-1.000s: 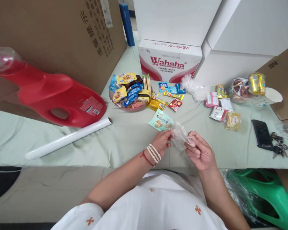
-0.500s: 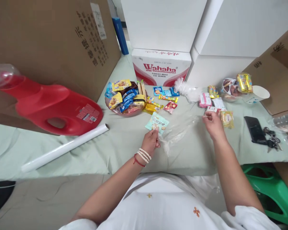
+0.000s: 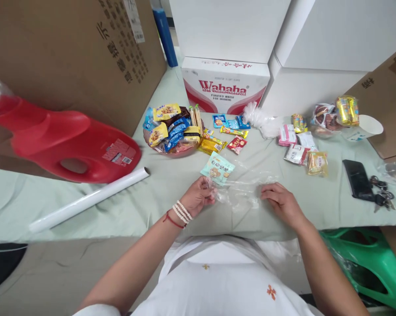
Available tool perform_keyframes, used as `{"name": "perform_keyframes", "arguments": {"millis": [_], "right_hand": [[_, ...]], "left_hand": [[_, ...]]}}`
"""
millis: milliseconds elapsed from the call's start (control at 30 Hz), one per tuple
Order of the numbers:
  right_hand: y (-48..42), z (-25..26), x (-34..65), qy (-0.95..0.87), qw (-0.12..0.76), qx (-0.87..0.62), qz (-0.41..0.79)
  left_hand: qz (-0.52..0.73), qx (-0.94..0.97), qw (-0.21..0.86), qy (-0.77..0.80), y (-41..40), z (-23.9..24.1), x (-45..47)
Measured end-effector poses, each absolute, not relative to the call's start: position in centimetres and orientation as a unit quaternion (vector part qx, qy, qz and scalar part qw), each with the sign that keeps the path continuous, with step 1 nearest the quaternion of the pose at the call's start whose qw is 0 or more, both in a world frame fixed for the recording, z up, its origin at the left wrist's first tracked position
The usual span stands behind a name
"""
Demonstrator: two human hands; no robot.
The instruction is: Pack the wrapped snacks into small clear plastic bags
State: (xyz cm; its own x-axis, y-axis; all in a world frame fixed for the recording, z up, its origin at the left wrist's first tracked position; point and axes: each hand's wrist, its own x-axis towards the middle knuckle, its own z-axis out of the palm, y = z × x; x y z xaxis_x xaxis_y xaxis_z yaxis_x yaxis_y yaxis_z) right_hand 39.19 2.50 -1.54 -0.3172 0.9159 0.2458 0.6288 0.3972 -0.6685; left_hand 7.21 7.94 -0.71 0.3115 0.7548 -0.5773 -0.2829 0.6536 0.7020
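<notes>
A clear plastic bag (image 3: 239,193) stretches between my two hands, low over the green tablecloth. My left hand (image 3: 199,195), with white beads and a red cord at the wrist, is closed on the bunched left part of the bag. At the bag's right edge, my right hand (image 3: 280,199) pinches the thin film between thumb and fingers. Just beyond my left hand lies a mint-green snack packet (image 3: 218,166), with the film close to its near edge. Farther back are a small red packet (image 3: 237,144) and yellow snack packets (image 3: 211,144).
A bowl (image 3: 176,153) heaped with snacks stands left of centre. Crumpled clear bags (image 3: 262,123) lie before the Wahaba-style printed box (image 3: 226,87). Several packets (image 3: 296,153), a paper cup (image 3: 369,127), phone (image 3: 357,179) and keys (image 3: 383,195) sit right; a red jug (image 3: 69,145) and white roll (image 3: 92,202) left.
My right hand has come in leftward and nearer my body, away from the packets. My left hand has shifted slightly left. The bag now spreads in a shorter span between them.
</notes>
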Motion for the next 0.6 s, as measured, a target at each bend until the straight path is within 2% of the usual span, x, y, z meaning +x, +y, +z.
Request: {"name": "perform_keyframes", "arguments": {"millis": [167, 300, 467, 600], "right_hand": [[1.0, -1.1, 42.6, -0.716, 0.332, -0.579, 0.206], [-0.2, -0.4, 40.2, -0.67, 0.367, -0.617, 0.189], [-1.2, -1.4, 34.7, -0.781, 0.245, -0.538, 0.199], [-1.4, -2.9, 35.9, -0.799, 0.268, -0.509, 0.176]], "left_hand": [[0.343, 0.27, 0.74, 0.511, 7.3, -0.5, 5.3], [0.338, 0.279, 0.737, 0.515, 6.3, -0.4, 5.4], [0.36, 0.286, 0.721, 0.518, 6.1, -0.4, 6.0], [0.369, 0.291, 0.697, 0.542, 6.8, -0.7, 4.9]]}}
